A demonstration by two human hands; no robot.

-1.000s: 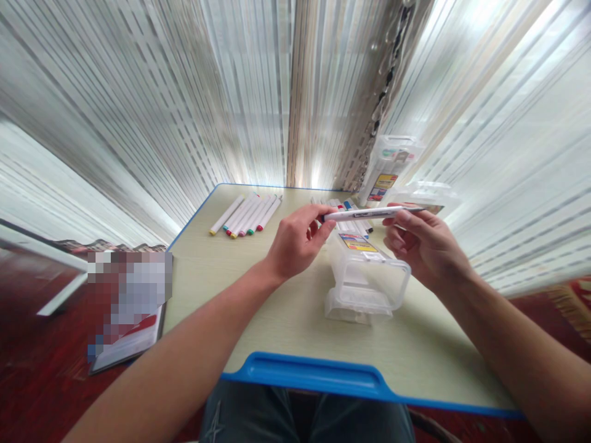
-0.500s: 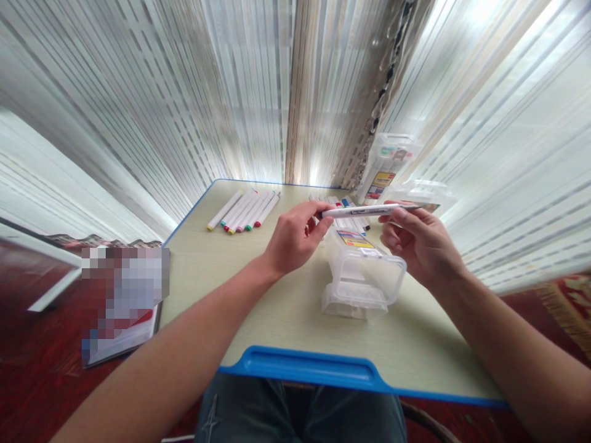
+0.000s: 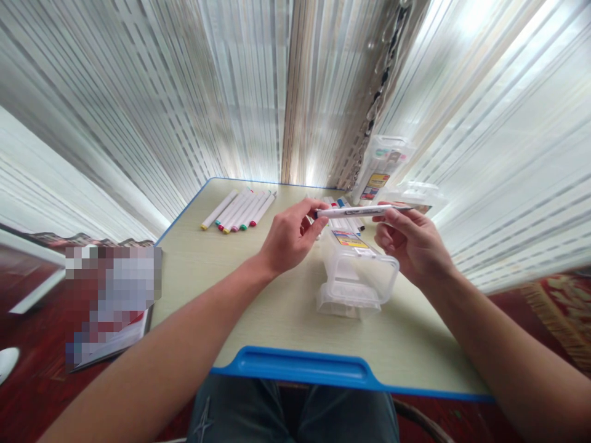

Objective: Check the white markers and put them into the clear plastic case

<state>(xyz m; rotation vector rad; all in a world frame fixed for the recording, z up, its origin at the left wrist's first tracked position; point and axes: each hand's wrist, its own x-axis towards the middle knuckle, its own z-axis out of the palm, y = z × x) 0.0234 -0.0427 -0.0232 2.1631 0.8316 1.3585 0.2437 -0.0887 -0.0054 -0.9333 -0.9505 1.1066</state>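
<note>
one white marker, held level above the table between both hands: left hand pinching its left end with fingertips, right hand gripping its right end. directly beneath, a clear plastic case lying on its side. a row of markers far left on the tabletop; a second upright case at the far edge.
</note>
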